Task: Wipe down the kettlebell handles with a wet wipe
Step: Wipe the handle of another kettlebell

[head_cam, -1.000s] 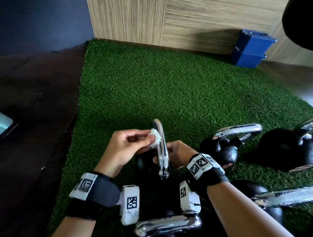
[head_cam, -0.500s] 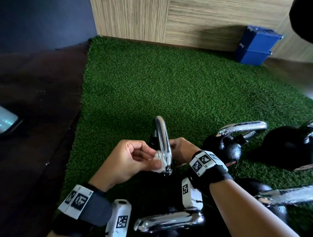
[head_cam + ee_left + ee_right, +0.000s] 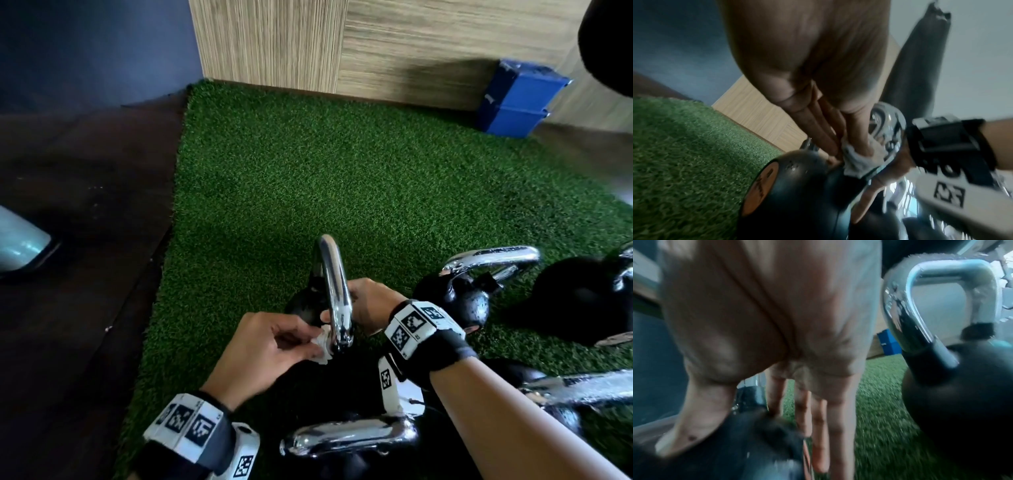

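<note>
A black kettlebell (image 3: pixel 303 308) lies tilted on the green turf, its chrome handle (image 3: pixel 334 281) arching up. My left hand (image 3: pixel 317 344) pinches a crumpled white wet wipe (image 3: pixel 322 346) against the near lower end of that handle. The left wrist view shows the wipe (image 3: pixel 857 162) pressed between thumb and fingers onto the chrome handle (image 3: pixel 888 123), above the black ball (image 3: pixel 797 186). My right hand (image 3: pixel 366 308) clasps the kettlebell just right of the handle. In the right wrist view its thumb lies on the ball (image 3: pixel 756 443) and the fingers (image 3: pixel 819 426) run down the other side.
Several more kettlebells crowd the right and near side: one with a chrome handle (image 3: pixel 493 257), a black one (image 3: pixel 582 301) at far right, another handle (image 3: pixel 349 437) close below my wrists. Blue boxes (image 3: pixel 517 99) stand by the wood wall. Dark floor (image 3: pixel 85 240) borders the turf on the left.
My left hand has slid the wipe down the handle, from near its top to its near lower end. The right hand has stayed on the kettlebell.
</note>
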`<move>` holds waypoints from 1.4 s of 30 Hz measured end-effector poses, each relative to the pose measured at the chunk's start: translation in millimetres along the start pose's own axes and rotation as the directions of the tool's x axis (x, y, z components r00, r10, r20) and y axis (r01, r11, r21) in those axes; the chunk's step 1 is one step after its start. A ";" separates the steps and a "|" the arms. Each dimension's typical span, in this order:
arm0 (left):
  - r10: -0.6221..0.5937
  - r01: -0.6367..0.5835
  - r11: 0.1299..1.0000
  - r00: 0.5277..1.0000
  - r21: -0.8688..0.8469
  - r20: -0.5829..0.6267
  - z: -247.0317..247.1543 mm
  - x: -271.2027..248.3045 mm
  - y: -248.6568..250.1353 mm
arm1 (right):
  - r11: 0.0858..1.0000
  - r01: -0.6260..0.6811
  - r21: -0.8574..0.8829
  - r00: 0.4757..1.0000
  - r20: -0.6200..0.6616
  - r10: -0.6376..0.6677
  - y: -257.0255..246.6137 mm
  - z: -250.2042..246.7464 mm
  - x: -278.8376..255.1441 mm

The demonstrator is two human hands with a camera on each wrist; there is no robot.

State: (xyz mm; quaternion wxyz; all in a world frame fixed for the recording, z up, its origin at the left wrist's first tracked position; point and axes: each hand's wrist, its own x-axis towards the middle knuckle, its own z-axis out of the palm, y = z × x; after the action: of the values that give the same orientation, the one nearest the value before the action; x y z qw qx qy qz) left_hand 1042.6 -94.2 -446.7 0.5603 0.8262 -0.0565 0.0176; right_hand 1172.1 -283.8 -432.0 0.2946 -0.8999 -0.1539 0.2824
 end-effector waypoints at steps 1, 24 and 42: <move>-0.020 0.020 0.999 1.000 -0.046 0.008 -5.5 1.5 2.8 | 0.999 0.002 -0.042 1.000 0.000 -0.002 -6.3 -8.2 -6.8; -0.099 0.085 0.976 0.993 -0.202 -0.058 -32.3 27.9 40.7 | 0.868 0.463 0.177 0.775 -0.556 -0.300 -62.7 -42.0 -89.7; 0.142 -0.192 0.952 0.967 0.237 0.211 8.2 59.4 -64.8 | 0.954 0.107 0.282 0.846 -0.530 0.062 0.8 -37.8 -15.1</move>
State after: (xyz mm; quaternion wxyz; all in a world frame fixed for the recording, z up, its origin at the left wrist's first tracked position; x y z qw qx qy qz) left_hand 1108.7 -82.5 -504.2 0.4375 0.8816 -0.1773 -0.0074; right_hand 1182.8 -307.9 -401.0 0.4621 -0.8854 -0.0321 0.0382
